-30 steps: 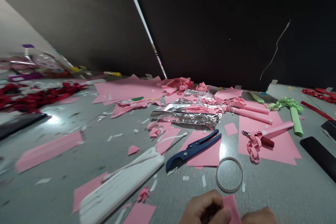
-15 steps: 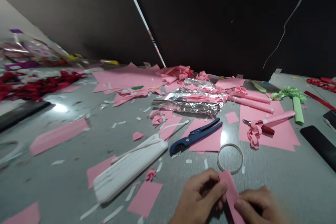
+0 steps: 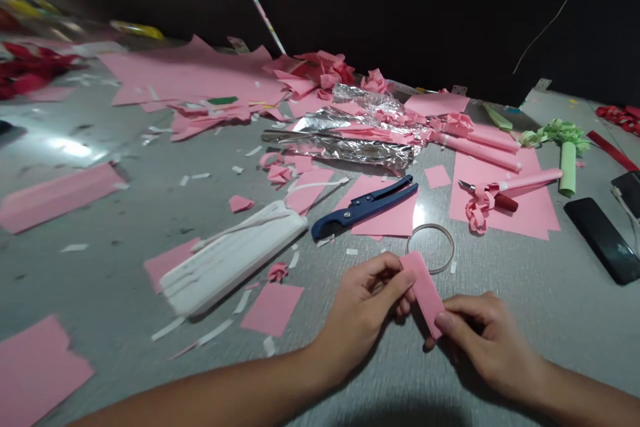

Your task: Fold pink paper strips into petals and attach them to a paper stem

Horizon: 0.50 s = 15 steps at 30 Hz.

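A narrow folded strip of pink paper point(image 3: 424, 292) is held slanting between my two hands above the grey table. My left hand point(image 3: 367, 303) pinches its upper left end between thumb and fingers. At the lower right end, my right hand point(image 3: 483, 337) grips the strip the same way. Just beyond the paper lies a thin metal ring point(image 3: 453, 247), partly covered by the strip's top. Blue-handled cutters point(image 3: 367, 205) rest on pink sheets farther off. The fingertips under the strip are mostly hidden.
To the left lies a white power strip point(image 3: 235, 263) with its cord. Clear film packets point(image 3: 345, 147) and pink sheets point(image 3: 200, 73) spread along the back. A craft knife point(image 3: 503, 202) lies on pink paper at right, near a black phone point(image 3: 603, 240) and a green paper roll point(image 3: 567, 168).
The camera view has tilted down, so the table items and both hands appear higher and more of my forearms shows. Both hands still grip the pink strip.
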Each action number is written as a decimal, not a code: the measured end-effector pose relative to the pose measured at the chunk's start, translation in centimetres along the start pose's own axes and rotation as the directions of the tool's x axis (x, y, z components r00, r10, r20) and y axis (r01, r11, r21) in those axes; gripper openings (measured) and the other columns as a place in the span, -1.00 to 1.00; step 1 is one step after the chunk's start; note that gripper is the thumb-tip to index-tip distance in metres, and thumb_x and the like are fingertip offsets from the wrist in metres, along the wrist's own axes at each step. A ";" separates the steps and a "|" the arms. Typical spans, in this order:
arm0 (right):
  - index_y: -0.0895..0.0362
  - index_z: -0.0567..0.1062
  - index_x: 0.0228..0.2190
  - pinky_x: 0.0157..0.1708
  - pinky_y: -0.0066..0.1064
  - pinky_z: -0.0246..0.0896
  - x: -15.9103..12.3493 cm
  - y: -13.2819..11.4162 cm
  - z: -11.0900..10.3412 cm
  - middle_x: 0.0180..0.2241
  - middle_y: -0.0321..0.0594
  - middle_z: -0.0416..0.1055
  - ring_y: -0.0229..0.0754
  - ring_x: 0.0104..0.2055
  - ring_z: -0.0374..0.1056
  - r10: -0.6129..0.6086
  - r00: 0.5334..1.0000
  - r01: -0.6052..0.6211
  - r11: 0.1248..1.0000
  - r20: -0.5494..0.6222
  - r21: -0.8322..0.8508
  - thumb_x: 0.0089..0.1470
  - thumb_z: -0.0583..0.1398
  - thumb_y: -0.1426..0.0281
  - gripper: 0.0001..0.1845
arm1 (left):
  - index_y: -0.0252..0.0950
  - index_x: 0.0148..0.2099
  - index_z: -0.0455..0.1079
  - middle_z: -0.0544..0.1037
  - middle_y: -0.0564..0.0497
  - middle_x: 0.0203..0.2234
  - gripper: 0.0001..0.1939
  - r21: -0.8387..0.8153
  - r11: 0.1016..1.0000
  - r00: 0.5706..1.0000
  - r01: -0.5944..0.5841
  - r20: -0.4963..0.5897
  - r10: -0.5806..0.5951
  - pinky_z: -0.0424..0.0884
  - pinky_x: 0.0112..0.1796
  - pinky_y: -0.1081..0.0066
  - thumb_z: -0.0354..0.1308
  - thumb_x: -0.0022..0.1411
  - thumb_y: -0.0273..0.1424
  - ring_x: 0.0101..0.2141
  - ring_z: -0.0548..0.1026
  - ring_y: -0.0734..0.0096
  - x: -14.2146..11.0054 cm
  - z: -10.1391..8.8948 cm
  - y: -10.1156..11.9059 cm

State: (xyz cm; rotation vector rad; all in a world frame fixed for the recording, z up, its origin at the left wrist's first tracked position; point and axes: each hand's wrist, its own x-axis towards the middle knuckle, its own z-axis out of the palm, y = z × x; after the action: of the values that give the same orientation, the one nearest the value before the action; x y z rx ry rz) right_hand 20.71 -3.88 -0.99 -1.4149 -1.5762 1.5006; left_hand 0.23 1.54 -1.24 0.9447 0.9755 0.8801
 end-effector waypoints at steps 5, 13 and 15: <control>0.20 0.70 -0.40 -0.55 -0.44 0.06 -0.2 0.0 0.0 -0.64 -0.30 0.36 -0.31 -0.61 0.23 0.032 0.999 -0.032 0.999 0.015 0.024 0.47 0.11 0.03 -0.37 | -0.31 -0.37 0.45 0.51 0.09 -0.58 -0.63 -0.008 1.000 1.000 -0.006 -0.013 0.006 0.42 -0.49 0.51 0.40 0.32 -0.15 -0.56 0.45 0.52 0.0 0.0 -0.1; 0.18 0.70 -0.38 -0.51 -0.42 0.11 -0.1 0.0 -0.3 -0.55 -0.21 0.52 -0.27 -0.55 0.31 -0.019 1.000 0.019 1.000 0.009 0.004 0.45 0.16 0.04 -0.43 | -0.30 -0.37 0.44 0.51 0.09 -0.58 -0.62 -0.029 0.999 1.000 -0.015 -0.003 0.015 0.40 -0.48 0.49 0.39 0.34 -0.13 -0.56 0.44 0.52 0.1 0.2 0.1; 0.17 0.70 -0.36 -0.47 -0.41 0.13 -0.1 0.1 -0.3 -0.47 -0.16 0.60 -0.25 -0.49 0.36 -0.054 0.998 0.054 0.998 -0.011 -0.027 0.43 0.19 0.06 -0.48 | -0.30 -0.35 0.44 0.52 0.08 -0.56 -0.62 -0.038 0.999 1.000 -0.012 0.005 0.012 0.40 -0.47 0.49 0.38 0.34 -0.12 -0.55 0.45 0.52 0.1 0.2 0.1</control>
State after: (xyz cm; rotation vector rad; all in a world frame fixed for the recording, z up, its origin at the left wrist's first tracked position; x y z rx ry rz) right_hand 21.03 -3.88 -0.97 -1.3821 -1.6201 1.4429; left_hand 0.43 1.63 -1.16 0.9209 0.9471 0.9028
